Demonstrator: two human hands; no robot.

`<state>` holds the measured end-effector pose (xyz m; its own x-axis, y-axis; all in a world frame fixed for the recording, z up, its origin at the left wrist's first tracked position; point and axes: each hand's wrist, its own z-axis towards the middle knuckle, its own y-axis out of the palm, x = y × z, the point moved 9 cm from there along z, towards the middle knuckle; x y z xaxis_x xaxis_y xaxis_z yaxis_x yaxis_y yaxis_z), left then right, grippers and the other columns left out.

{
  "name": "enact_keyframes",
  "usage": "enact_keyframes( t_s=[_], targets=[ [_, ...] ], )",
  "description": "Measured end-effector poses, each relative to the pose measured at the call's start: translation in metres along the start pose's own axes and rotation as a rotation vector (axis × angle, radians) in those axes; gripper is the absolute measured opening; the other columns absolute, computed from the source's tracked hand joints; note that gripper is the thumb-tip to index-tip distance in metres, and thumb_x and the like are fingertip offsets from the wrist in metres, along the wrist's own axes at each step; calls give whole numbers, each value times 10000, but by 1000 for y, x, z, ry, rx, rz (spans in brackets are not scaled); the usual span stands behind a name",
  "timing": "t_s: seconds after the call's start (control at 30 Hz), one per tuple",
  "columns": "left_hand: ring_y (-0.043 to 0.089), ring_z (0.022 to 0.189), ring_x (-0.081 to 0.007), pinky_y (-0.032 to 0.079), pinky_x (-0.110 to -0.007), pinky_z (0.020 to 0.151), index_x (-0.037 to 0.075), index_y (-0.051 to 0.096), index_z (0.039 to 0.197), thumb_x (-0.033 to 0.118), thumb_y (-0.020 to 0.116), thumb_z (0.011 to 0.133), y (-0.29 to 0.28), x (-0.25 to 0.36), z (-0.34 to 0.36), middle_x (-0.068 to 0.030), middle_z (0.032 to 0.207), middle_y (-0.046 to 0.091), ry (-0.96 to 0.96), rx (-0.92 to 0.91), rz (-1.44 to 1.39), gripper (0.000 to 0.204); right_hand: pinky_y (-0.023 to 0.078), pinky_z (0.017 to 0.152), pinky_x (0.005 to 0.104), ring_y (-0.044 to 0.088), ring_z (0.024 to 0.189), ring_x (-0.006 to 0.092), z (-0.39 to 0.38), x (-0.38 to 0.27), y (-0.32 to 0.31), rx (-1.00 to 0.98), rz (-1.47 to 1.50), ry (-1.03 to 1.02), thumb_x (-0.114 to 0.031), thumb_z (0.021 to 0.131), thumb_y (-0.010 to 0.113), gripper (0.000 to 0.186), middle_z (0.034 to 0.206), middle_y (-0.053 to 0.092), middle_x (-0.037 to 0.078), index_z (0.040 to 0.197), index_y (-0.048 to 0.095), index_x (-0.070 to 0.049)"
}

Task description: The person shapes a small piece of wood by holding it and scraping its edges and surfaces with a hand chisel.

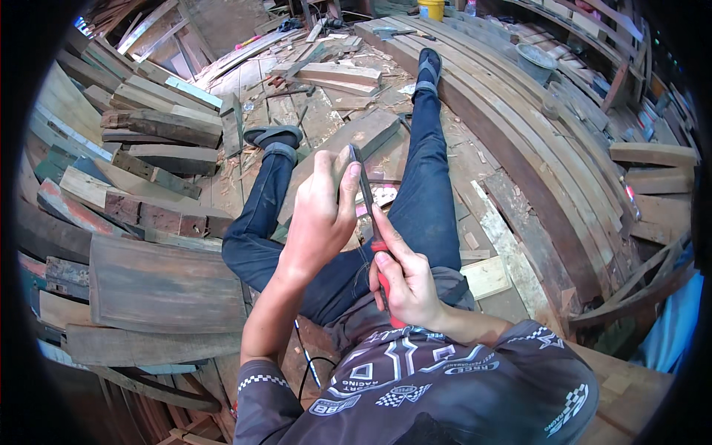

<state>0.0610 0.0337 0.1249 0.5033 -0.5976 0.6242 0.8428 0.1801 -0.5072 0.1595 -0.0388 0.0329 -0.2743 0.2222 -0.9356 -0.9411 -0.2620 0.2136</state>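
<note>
The red-handled tool is up in front of the person's belly, slanting away from the body, with its dark metal end far from them. The right hand is wrapped tight around the red part, and one finger points along the tool. The left hand is just ahead and to the left, up by the metal tip. Its fingers are bent in and its thumb is near the tip, but I cannot tell if they squeeze the metal or a thin brown thing beside it. Far ahead of the right hand, a bit to its right, is a yellow bucket. Nearer, but further to the right, sits a grey basin. I cannot tell what is in either one. Old boards lie in a pile left of the left hand, and long beams run along right of the right hand.
</note>
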Motion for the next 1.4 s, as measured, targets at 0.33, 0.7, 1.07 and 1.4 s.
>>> enact_keyframes(
  t_s=[0.33,0.7,1.07,1.4],
  targets=[
    [642,662,-247,501,-342,593,-27,488,1105,128,566,971,-10,-2,0,-185,782,605,29,-81,15,219,445,460,228,472,450,84,-8,7,9,-67,40,70,-26,986,327,580,604,531,51,1546,190,-98],
    [609,790,-446,472,-441,669,-49,490,1104,118,566,963,-12,4,2,-263,843,602,48,-100,23,231,446,461,227,468,444,85,-5,-4,11,-73,-14,0,-8,970,321,590,583,528,42,1542,196,-81],
    [600,760,-453,461,-443,638,-38,481,1046,132,547,978,-9,3,1,-267,811,591,40,-96,6,195,443,468,222,466,445,81,-6,-6,11,-69,-15,-12,4,965,319,591,576,522,43,1539,203,-74],
    [591,700,-389,465,-385,640,-28,486,1023,129,533,985,-10,3,0,-227,785,595,10,-86,-39,168,427,463,209,452,442,46,-8,-5,8,-52,6,-30,-37,995,367,572,587,522,8,1542,217,-112]
  ],
)
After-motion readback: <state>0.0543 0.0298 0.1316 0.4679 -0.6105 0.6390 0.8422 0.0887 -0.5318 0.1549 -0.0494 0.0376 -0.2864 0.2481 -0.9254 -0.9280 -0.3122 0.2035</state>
